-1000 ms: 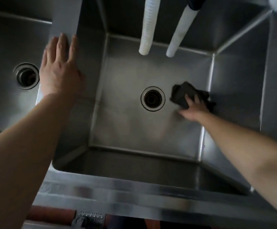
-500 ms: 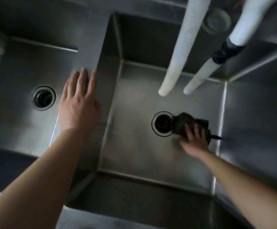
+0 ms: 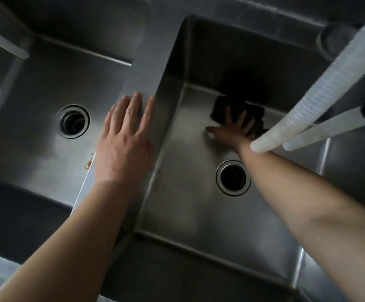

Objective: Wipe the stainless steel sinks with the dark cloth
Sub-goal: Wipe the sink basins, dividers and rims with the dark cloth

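Note:
Two stainless steel sinks lie below me, the left sink (image 3: 35,149) and the right sink (image 3: 188,214), split by a steel divider (image 3: 142,68). The dark cloth (image 3: 236,107) lies on the floor of the right sink near its back wall. My right hand (image 3: 231,130) presses flat on the cloth with spread, straight fingers, beyond the round drain (image 3: 232,177). My left hand (image 3: 126,140) rests flat on the divider, fingers straight and pointing away from me.
Two white hoses (image 3: 321,90) hang from the upper right, their ends just right of my right wrist. The left sink has its own drain (image 3: 73,121) and a small orange speck (image 3: 89,164) near the divider. The front rim (image 3: 177,280) runs along the bottom.
My right hand has pushed the cloth from beside the drain to the back of the right sink. The view has shifted as my head moved; my left hand stays on the divider.

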